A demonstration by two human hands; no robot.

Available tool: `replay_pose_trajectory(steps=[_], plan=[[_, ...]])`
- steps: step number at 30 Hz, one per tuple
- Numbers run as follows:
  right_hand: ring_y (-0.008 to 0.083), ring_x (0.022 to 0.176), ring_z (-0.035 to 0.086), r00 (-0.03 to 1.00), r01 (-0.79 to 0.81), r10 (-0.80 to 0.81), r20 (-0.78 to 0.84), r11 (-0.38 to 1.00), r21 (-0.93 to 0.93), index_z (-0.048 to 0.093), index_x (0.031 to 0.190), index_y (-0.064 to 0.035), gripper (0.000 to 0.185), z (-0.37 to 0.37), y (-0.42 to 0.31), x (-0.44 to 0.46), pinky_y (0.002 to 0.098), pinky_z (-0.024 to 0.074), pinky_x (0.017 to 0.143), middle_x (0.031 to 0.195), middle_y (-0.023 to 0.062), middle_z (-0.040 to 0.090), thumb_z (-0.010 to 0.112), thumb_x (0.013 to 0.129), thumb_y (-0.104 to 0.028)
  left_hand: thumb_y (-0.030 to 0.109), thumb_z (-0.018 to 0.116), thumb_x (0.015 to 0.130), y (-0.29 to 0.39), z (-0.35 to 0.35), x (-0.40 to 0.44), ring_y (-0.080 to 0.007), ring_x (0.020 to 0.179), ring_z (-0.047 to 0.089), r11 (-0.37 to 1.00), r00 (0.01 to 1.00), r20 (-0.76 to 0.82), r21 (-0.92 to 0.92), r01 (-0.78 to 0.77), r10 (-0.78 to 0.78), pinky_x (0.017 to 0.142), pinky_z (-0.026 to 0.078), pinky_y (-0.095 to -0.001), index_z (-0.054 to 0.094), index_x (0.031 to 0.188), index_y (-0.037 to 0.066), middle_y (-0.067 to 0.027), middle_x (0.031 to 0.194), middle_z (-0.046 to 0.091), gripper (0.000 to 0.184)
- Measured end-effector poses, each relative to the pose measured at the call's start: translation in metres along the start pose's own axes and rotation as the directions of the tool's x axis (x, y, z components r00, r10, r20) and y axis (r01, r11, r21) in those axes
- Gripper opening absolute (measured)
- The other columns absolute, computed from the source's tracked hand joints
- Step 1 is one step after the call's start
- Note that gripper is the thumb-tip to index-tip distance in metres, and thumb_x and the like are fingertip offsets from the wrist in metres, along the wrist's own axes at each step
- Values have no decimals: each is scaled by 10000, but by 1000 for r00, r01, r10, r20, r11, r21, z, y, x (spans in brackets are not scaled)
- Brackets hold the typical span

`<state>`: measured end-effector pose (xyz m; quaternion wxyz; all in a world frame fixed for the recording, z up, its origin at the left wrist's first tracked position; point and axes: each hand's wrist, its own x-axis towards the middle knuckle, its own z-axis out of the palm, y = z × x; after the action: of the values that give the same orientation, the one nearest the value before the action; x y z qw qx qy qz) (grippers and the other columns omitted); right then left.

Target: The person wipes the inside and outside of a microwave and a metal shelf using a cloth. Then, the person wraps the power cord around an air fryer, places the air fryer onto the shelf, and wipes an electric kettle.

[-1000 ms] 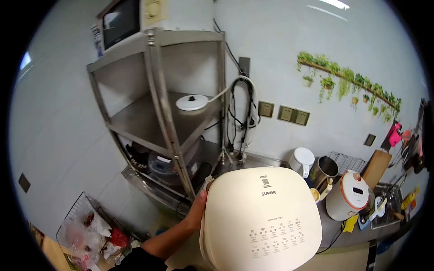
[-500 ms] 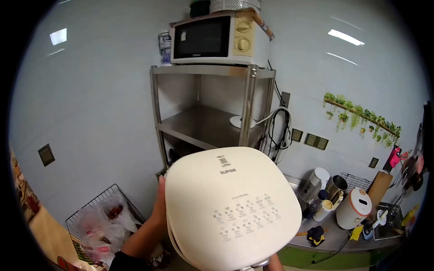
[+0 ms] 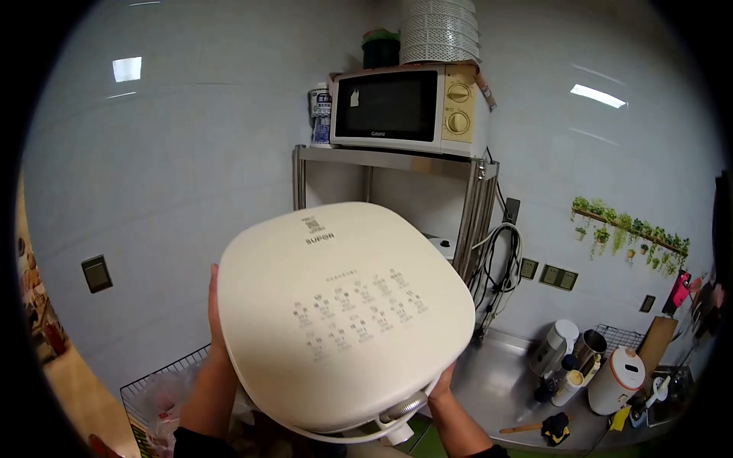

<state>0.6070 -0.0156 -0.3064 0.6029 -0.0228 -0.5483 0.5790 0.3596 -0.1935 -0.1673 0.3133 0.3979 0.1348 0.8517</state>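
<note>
A cream SUPOR electric griddle (image 3: 351,294) with a closed lid fills the middle of the view, its printed top tilted toward me. A spring hinge (image 3: 405,408) shows at its near edge. My left hand (image 3: 216,324) is wrapped round its left side, fingers mostly hidden behind it. On the lower right, my right hand (image 3: 441,383) grips the edge from beneath, fingers also partly hidden. The griddle hangs in front of a metal shelf rack (image 3: 389,158) and covers most of its middle shelf, where only part of a white object shows.
A microwave (image 3: 393,107) stands on the rack, with stacked white baskets (image 3: 440,32) above. Black and white cables (image 3: 496,267) hang beside it. At right, a steel counter (image 3: 489,382) bears a kettle (image 3: 556,345) and a rice cooker (image 3: 615,382). A wire basket (image 3: 137,393) with plastic bags is lower left.
The griddle has risen and shifted left in view, now covering the rack's middle shelf. My view has shifted, so the microwave sits lower and further right. More of my right hand shows.
</note>
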Motion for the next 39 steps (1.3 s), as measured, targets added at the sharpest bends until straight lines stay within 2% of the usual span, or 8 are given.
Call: replay_pose_trajectory(steps=[3,5,6,9,19,22,27,39], plan=[[193,1015,519,999,-4,-2,44,990,139,476,1163,13,471,20,-12,42,316,399,897,1105,102,557,293,939,-359,468,338,947,1,-2,30,-215,1023,528,997,998,18,44,-66,65,877,446,-341,487,1207,39,-108,1152,539,524],[239,1119,491,993,-12,11,117,1000,13,374,1284,8,670,25,-20,68,355,391,948,1229,143,490,360,881,-527,461,348,946,-3,-4,46,-210,1011,532,994,996,19,68,-88,87,867,452,-339,497,1194,44,-101,1136,546,508],[239,1119,491,992,-12,9,122,1000,18,374,1284,8,670,25,-20,79,355,391,948,1229,143,490,360,881,-527,458,353,946,-5,-6,55,-208,1005,535,992,995,20,79,-101,99,863,455,-338,502,1188,46,-98,1128,549,500],[206,1060,518,992,-27,18,121,997,72,441,1182,14,497,24,-9,109,329,414,908,1151,123,534,380,881,-377,447,368,944,-14,-11,73,-200,987,542,987,992,19,105,-124,122,849,464,-334,517,1168,53,-88,1105,560,477],[145,927,515,992,-102,91,84,987,125,484,1048,-46,335,23,3,151,295,405,863,959,38,541,351,912,-321,471,374,934,-50,-30,122,-227,1012,536,996,999,-5,65,-54,54,878,449,-340,504,1194,44,-109,1139,549,517],[161,980,520,995,-49,41,92,995,83,492,1104,-46,420,16,19,162,304,402,886,1030,61,554,346,927,-399,481,375,931,-58,-37,138,-236,1022,533,998,1000,-3,49,-25,25,890,443,-343,498,1205,40,-117,1154,545,533],[228,1091,505,983,-168,159,87,980,105,437,1261,-27,615,6,42,179,336,388,949,1212,116,522,327,922,-529,503,355,928,-66,-39,160,-231,1029,534,997,1000,-10,78,-11,12,892,442,-340,493,1212,35,-119,1159,544,564],[245,1138,485,991,-124,124,-40,992,1,404,1299,-48,610,33,64,199,358,380,976,1258,122,493,298,933,-523,597,403,864,-69,-86,227,-248,1115,496,964,979,-66,171,202,-193,951,400,-345,457,1277,54,-128,1248,500,684]])
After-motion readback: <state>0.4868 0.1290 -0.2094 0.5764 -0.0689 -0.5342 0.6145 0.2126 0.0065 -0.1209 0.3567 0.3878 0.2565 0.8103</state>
